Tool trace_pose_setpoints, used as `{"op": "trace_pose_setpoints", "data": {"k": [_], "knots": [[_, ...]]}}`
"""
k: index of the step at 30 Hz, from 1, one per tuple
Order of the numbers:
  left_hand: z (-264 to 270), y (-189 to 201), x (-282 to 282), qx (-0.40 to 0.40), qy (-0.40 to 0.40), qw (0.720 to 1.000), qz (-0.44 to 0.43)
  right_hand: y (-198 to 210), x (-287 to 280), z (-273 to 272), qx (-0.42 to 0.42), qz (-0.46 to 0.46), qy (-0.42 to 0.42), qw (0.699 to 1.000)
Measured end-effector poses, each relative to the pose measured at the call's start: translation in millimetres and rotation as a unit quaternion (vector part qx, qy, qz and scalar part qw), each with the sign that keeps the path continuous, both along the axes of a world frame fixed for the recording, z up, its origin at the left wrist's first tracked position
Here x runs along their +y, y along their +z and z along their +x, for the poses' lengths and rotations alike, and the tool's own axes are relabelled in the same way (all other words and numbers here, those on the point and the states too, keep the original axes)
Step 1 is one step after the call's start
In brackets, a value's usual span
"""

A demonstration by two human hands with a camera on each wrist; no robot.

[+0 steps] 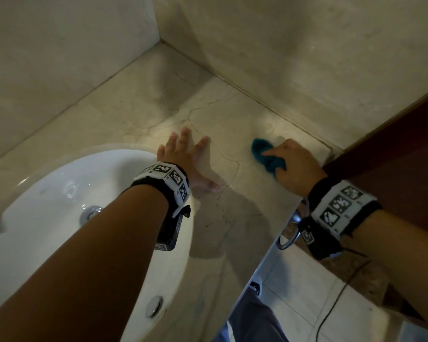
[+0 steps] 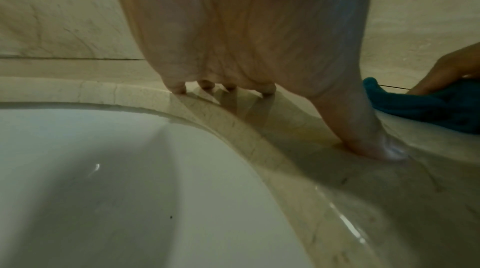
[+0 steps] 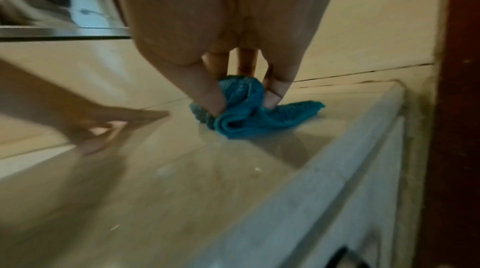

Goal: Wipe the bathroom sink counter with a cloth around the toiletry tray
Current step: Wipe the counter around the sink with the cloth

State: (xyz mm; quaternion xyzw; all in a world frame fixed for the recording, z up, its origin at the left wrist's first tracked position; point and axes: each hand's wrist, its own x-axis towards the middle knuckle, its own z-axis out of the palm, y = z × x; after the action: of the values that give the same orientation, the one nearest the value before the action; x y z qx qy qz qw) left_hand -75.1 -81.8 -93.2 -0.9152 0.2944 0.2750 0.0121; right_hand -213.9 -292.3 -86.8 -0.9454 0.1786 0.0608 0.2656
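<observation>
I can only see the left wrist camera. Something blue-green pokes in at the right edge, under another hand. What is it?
Observer: A bunched teal cloth. The right hand pinches it between thumb and fingers and holds it down on the counter.
Operator: What lies past that hand?
Observer: A dark wood panel stands where the counter ends on the right.
Operator: My sink looks like a plain white bowl. Anything in it?
Observer: The head view shows a round metal drain at the bottom of the sink.
</observation>
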Motion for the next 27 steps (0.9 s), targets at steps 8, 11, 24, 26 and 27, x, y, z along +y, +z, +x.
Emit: {"op": "trace_pose_setpoints", "data": {"k": [8,11,24,26,27], "knots": [[0.7,-2.0,1.2,0.0,-0.001,1.0,0.005,-0.6,9.7,-6.1,-0.042,-0.001,0.023,0.999],[1.0,-4.4,0.4,-0.004,-0.002,1.0,0.0,-1.4,9.3,-1.2,-0.058,-0.005,-0.039,0.998],[3.5,-5.5,1.0,0.003,0.001,1.0,-0.01,-13.6,-3.6,-3.7,-0.057,-0.033,-0.083,0.994],[3.8,-4.3,0.4,-0.003,-0.002,1.0,-0.006,-12.4,21.4,-19.0,-0.049,-0.001,0.008,0.999],[3.8,-4.3,0.8,-0.008,-0.005,1.0,-0.003,-12.4,31.3,-28.0,-0.042,0.015,0.049,0.998]]}}
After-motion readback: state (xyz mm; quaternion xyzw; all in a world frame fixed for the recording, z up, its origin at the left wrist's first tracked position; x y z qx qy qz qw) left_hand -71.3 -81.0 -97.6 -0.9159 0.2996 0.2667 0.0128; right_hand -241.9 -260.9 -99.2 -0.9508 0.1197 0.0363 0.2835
